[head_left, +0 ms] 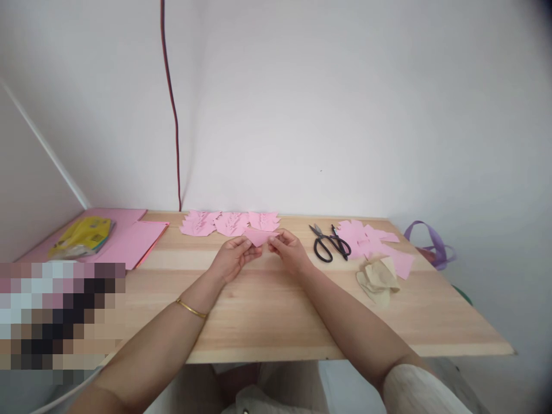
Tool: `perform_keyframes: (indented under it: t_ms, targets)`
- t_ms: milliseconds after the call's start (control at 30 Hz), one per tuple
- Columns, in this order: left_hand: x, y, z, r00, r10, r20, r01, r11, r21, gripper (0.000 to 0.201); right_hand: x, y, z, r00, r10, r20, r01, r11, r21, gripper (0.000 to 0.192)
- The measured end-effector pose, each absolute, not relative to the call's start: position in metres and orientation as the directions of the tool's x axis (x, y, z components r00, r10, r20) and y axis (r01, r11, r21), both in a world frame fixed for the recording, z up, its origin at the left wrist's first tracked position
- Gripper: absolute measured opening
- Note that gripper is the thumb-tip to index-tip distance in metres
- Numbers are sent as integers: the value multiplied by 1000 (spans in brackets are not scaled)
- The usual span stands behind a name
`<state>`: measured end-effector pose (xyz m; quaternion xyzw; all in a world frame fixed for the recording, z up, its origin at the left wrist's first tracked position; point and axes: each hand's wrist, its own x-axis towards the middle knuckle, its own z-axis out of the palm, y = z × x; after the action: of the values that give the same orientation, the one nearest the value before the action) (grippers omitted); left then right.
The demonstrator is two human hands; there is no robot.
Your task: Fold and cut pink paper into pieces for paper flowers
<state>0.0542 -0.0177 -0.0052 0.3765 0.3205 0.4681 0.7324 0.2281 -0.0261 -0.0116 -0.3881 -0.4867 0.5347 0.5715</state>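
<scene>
Holding a small folded pink paper piece (pixel 260 236) between both hands just above the desk (pixel 276 310), left hand (pixel 235 257) pinching its left edge, right hand (pixel 288 248) pinching its right edge, each grip clamped on the paper. Lying just behind the piece: a row of cut pink paper shapes (pixel 230 223). Resting right of the piece: black scissors (pixel 330 242), pink scraps (pixel 373 238), crumpled beige paper (pixel 378 279). Sitting far left of the piece: pink sheets (pixel 133 241) bearing a yellow packet (pixel 81 236).

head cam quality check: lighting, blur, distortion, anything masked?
Head view: soft even light, faint shadows, no glare; wide-angle bend at the table edges, dark corner vignette; pixelated block lower left; left hand and right hand pinch the pink paper, slightly soft; scissors sharp enough.
</scene>
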Motion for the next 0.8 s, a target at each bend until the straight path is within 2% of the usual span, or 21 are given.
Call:
perform_keyframes:
  t_ms: [133,367,533,667,800]
  targets:
    - [55,-18,-4,345,932,-116,-435,268,860,25,229,-25,-15,-79,985,156,-247,133,-960,29]
    - [57,-22,3,336,934,-122,-391,256,884,29,232,-24,-16,-127,972,195,-165,174,-971,29]
    - [57,-17,-3,253,966,-43,-361,136,923,31,231,-26,-12,-205,955,213,-203,171,-964,33]
    - [56,-16,-4,138,990,22,-220,9,975,25,231,-28,-11,-224,958,181,-183,141,-973,34]
    - [56,-18,-2,133,988,84,-111,-70,991,18,232,-28,-10,-183,972,149,-123,128,-984,30]
